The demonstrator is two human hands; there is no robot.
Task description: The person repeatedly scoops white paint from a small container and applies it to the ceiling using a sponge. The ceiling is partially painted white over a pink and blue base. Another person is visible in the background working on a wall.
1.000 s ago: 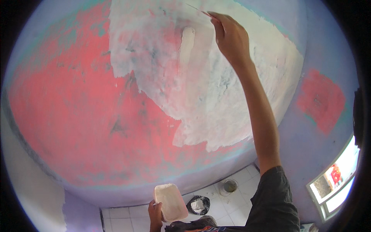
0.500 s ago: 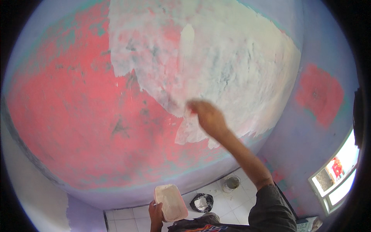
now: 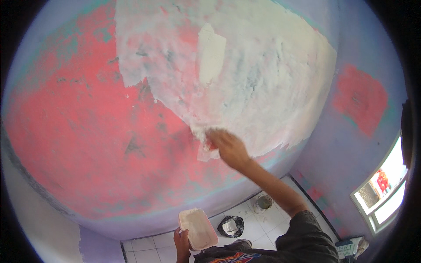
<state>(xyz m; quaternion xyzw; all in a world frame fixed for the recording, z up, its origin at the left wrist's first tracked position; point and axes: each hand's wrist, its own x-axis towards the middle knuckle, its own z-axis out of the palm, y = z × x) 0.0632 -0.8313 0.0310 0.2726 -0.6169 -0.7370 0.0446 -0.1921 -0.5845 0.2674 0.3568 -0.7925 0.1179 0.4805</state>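
My right hand (image 3: 228, 148) is raised to the wall, its fingers closed around a putty knife (image 3: 211, 143) that is mostly hidden and blurred. The blade side meets the wall at the lower border of the white putty coat (image 3: 258, 101). Left of that border the wall (image 3: 87, 136) is still red with green traces. A thicker cream patch of putty (image 3: 212, 55) stands out above my hand. Low in front of me, my left hand (image 3: 181, 242) grips a pink-rimmed rectangular tub (image 3: 215, 236) by its left side; pale putty (image 3: 197, 228) lies inside it.
On the tiled floor (image 3: 258, 225) stand a black bag with white powder (image 3: 230, 226) and a stained bucket (image 3: 263, 203). A printed sack (image 3: 348, 247) lies by the right wall, below a window (image 3: 383, 188). A red patch (image 3: 362, 101) marks that purple wall.
My right hand has moved down along the wall with the putty knife. The cream patch above now looks wider than the narrow strip before. My left hand still holds the tub.
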